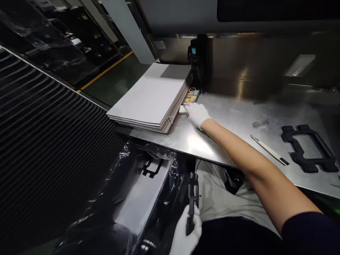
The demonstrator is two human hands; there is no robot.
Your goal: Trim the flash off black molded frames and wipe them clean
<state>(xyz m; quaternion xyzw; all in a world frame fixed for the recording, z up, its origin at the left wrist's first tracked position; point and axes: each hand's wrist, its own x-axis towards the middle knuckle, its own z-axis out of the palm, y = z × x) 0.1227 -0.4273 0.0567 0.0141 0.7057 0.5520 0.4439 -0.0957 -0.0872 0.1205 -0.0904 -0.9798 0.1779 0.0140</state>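
My left hand point(187, 230), in a white glove, grips a black plastic frame point(193, 198) low in front of my body. The frame is held edge-on and upright. Across the metal bench reaches my right hand point(198, 114), also gloved, its fingertips closed at a small white block point(182, 109). Just behind that block lies a phone in a colourful case point(191, 95), beside a stack of white sheets point(156, 92). A second black frame point(309, 148) lies flat at the right of the bench, with a pale-handled craft knife point(269, 150) to its left.
Below the bench's left end, an open box lined with black plastic point(170, 184) holds a white sheet point(145, 194) with another black frame point(152, 168) on it. A dark ribbed surface point(53, 124) spans the left. A black device point(200, 58) stands behind the stack.
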